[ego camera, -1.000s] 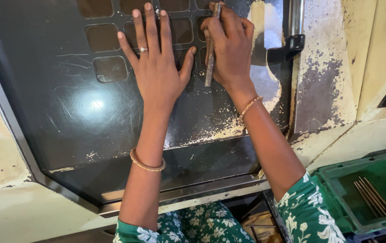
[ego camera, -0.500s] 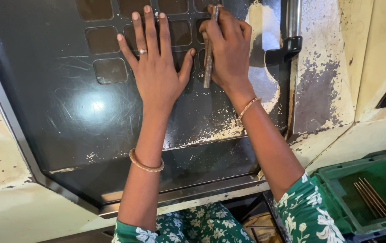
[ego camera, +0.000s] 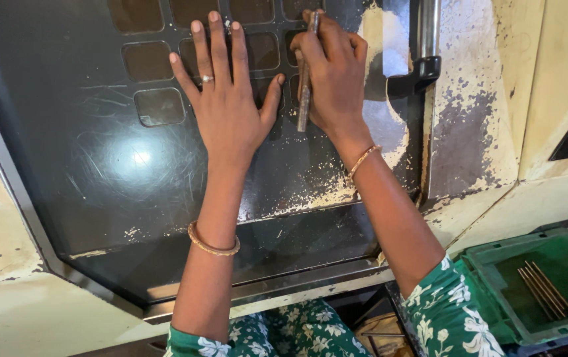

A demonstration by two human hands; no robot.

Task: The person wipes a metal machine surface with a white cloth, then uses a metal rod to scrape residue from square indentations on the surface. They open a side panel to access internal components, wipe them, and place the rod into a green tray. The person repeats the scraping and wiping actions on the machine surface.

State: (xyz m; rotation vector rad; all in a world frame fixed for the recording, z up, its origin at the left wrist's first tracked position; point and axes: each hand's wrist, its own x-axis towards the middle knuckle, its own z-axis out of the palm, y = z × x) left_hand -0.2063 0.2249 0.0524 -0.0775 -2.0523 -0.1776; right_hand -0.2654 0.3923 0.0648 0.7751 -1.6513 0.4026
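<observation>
Head view | I see my right hand [ego camera: 333, 73] closed around a thin metal rod [ego camera: 305, 76], its long axis running up and away across the dark panel [ego camera: 98, 165] | my left hand [ego camera: 227, 109] lies flat, fingers spread, empty, just left of the rod | more rods lie in the green tray [ego camera: 495, 264], lower right.

The left hand [ego camera: 227, 112] lies flat on the machine panel [ego camera: 98, 172], just left of the right hand [ego camera: 333, 73], which grips a metal rod [ego camera: 305, 86]. Well right of and below both hands, thin rods [ego camera: 547, 287] lie in a bin [ego camera: 489, 264].
</observation>
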